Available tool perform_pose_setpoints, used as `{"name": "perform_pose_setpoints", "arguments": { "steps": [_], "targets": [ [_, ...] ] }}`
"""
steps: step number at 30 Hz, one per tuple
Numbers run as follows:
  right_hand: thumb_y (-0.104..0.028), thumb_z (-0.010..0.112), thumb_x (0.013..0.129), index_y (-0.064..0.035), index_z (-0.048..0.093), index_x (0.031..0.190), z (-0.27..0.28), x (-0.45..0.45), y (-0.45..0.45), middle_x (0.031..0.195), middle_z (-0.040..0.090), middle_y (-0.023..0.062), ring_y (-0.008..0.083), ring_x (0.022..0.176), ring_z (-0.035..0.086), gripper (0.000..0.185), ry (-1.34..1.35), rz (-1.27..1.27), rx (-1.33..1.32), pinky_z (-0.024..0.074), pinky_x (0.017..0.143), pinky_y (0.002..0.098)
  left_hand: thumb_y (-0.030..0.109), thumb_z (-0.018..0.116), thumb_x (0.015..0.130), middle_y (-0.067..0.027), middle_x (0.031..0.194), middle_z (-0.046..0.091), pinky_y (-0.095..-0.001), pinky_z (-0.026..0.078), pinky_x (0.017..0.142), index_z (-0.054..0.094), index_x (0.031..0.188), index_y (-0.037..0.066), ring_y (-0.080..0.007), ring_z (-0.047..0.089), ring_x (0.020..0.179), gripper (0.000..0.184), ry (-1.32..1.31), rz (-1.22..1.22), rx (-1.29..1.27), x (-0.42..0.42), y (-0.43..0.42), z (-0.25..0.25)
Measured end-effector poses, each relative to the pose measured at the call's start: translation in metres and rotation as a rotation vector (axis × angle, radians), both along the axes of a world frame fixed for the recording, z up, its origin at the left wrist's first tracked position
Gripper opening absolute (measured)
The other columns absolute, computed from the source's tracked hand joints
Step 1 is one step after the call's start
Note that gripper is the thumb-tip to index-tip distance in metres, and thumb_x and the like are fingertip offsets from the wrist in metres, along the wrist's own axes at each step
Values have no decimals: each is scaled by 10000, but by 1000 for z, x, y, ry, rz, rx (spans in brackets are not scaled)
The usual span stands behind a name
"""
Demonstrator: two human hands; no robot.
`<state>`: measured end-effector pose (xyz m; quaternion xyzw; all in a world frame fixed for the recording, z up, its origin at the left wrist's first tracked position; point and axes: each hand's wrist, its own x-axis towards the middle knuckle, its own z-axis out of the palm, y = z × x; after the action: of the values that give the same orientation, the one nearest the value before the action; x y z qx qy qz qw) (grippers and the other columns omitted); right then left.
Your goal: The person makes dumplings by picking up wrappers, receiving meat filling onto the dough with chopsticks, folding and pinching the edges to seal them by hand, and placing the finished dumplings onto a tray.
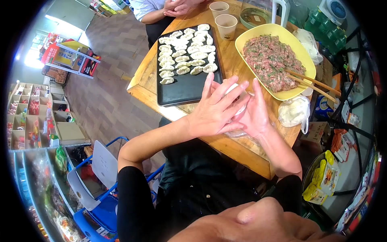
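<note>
Over the table's near edge, my left hand (213, 111) lies across my right hand (256, 115) with its fingers stretched and spread. Between the palms is a white piece of dough (241, 108), seen only in part through the fingers; its exact shape is hidden. My right hand is turned palm up beneath it, thumb side raised. Just beyond my hands is a black tray (181, 94) with rows of white dumplings (196, 55) on its far part. A yellow bowl (242, 40) of minced meat filling (272, 60) stands to the right, with wooden chopsticks (312, 82) resting in it.
A bag of dough (293, 111) lies right of my hands on the wooden table (141, 78). Two paper cups (225, 27) stand behind the tray. Another person's hands (179, 7) are at the far side. A blue chair (100, 209) and shelves (34, 109) are at left.
</note>
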<state>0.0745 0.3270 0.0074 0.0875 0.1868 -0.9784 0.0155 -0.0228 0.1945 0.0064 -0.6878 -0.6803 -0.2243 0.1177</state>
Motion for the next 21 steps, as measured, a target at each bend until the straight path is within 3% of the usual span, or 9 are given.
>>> {"name": "perform_pose_setpoints", "arguments": {
  "steps": [2, 4, 5, 7, 10, 15, 20, 21],
  "targets": [
    [-654, 236, 971, -10, 277, 1439, 1, -1, 2, 1423, 421, 231, 334, 1322, 436, 797, 3, -20, -147, 357, 1118, 468, 532, 611, 834, -126, 1496, 383, -632, 72, 1129, 589, 1300, 153, -354, 317, 1378, 601, 14, -22, 9, -1, -9, -8],
    [-651, 234, 972, -2, 310, 1406, 5, -3, 3, 1410, 430, 243, 350, 1314, 439, 784, 0, -29, -155, 364, 1114, 475, 384, 691, 808, -97, 1479, 406, -631, 116, 1140, 595, 1281, 204, -321, 336, 1372, 515, 78, -77, 151, -4, -19, -17],
    [-648, 232, 973, 6, 344, 1374, 6, -3, 4, 1397, 439, 256, 366, 1306, 442, 775, -2, -36, -161, 371, 1110, 482, 384, 691, 808, -97, 1479, 406, -631, 116, 1140, 595, 1281, 204, -321, 336, 1372, 515, 76, -78, 148, -8, -21, -22],
    [-639, 237, 977, 15, 365, 1347, 9, -2, 2, 1387, 447, 262, 374, 1302, 444, 762, -10, -37, -169, 375, 1108, 478, 236, 730, 768, -80, 1447, 440, -630, 152, 1149, 605, 1222, 248, -294, 357, 1360, 471, 250, -113, 258, -17, -24, -26],
    [-624, 260, 982, 27, 385, 1327, 12, -1, -1, 1373, 459, 271, 371, 1290, 458, 747, -27, -32, -192, 383, 1102, 468, 177, 735, 744, -69, 1420, 463, -627, 181, 1150, 605, 1142, 258, -283, 368, 1354, 427, 248, -144, 224, -22, -24, -21],
    [-599, 308, 988, 25, 364, 1367, 3, -1, 4, 1362, 469, 274, 335, 1267, 493, 733, -27, 8, -232, 385, 1096, 451, 175, 734, 745, -48, 1412, 485, -609, 194, 1154, 594, 1053, 226, -269, 381, 1350, 343, 285, -168, 202, -30, -21, -11],
    [-559, 329, 1002, 23, 436, 1349, 2, -2, 5, 1325, 533, 191, 267, 1201, 547, 685, -88, -1, -150, 417, 1054, 418, 165, 734, 745, -36, 1375, 531, -600, 207, 1152, 585, 986, 203, -261, 423, 1328, 287, 271, -165, 179, -33, -21, 1],
    [-559, 329, 1002, 23, 436, 1349, 1, -2, 5, 1325, 533, 191, 267, 1201, 547, 685, -89, 0, -150, 417, 1054, 418, 170, 699, 755, -31, 1348, 545, -597, 223, 1144, 586, 902, 193, -249, 432, 1325, 187, 244, -157, 203, -34, -20, 1]
  ]
}}
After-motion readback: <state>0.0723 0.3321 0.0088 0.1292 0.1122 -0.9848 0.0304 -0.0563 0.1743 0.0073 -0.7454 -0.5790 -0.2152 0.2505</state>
